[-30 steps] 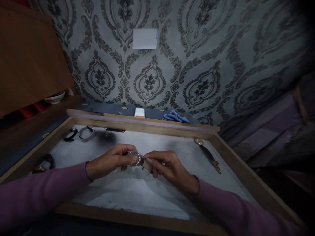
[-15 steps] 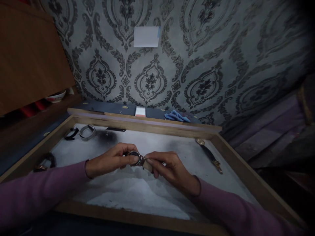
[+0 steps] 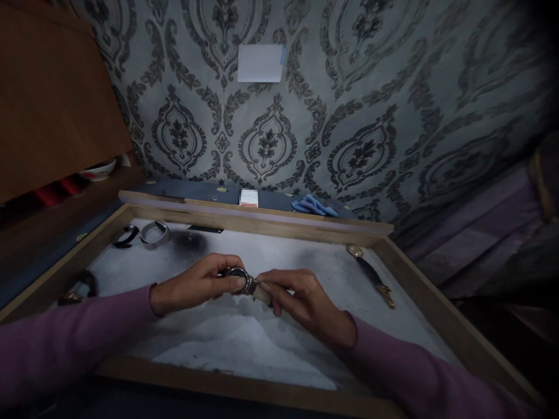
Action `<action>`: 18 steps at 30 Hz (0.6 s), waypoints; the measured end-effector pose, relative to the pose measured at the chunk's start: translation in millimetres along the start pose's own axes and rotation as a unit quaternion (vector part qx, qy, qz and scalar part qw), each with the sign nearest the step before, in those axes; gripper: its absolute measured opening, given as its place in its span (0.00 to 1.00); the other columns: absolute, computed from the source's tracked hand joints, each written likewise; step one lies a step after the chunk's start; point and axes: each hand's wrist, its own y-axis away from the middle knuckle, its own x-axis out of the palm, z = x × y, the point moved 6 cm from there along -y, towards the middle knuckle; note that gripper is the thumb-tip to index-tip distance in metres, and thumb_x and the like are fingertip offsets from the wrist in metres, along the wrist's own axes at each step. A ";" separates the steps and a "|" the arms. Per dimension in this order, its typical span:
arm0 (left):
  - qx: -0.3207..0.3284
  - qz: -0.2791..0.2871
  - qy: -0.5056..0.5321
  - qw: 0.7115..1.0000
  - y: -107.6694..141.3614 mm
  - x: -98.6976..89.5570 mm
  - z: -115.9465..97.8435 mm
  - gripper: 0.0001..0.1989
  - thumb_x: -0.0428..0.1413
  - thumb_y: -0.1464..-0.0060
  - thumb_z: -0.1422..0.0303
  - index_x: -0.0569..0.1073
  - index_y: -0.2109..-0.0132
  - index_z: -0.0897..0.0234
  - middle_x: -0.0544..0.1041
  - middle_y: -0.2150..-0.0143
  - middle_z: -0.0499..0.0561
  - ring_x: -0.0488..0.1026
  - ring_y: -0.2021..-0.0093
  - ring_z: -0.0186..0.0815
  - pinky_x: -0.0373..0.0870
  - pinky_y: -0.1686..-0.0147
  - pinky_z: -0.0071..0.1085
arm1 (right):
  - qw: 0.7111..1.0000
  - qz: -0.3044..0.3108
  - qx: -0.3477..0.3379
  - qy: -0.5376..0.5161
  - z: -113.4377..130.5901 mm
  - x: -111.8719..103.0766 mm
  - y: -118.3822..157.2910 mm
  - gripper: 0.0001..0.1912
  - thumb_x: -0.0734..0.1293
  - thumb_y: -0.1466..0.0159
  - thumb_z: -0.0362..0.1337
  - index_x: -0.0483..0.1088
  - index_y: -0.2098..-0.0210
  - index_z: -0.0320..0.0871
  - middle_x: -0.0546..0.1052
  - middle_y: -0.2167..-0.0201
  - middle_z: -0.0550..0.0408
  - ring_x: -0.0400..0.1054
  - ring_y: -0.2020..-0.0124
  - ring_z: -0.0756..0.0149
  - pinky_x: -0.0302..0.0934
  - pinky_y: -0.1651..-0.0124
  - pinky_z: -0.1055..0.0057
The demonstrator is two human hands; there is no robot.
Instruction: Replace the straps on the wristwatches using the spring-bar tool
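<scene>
A round-faced watch [image 3: 238, 279] is held over the middle of the white-bottomed wooden tray [image 3: 244, 218]. My left hand [image 3: 203, 282] grips its case, with the thumb on the dial. On the other side, my right hand [image 3: 301, 297] pinches the watch strap [image 3: 262, 294] close to the case. Part of the strap is hidden behind the right fingers. Whether a small tool is between those fingertips cannot be made out.
Two watches [image 3: 155, 234] [image 3: 126, 236] lie at the tray's back left, another dark one [image 3: 79, 287] at its left edge. A black-strapped watch [image 3: 371, 273] lies at the right. Behind the tray are a blue cloth [image 3: 314, 205] and a small box [image 3: 248, 198].
</scene>
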 end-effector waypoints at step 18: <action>0.002 -0.001 -0.003 1.000 0.0 -0.3 0.3 0.16 0.52 0.43 0.56 0.70 0.64 0.66 0.62 0.75 0.44 0.54 0.76 0.28 0.51 0.77 0.26 | 1.000 -0.003 0.024 -0.015 -3.6 1.5 1.3 0.13 0.60 0.31 0.35 0.76 0.59 0.38 0.72 0.82 0.59 0.65 0.84 0.74 0.61 0.77 0.78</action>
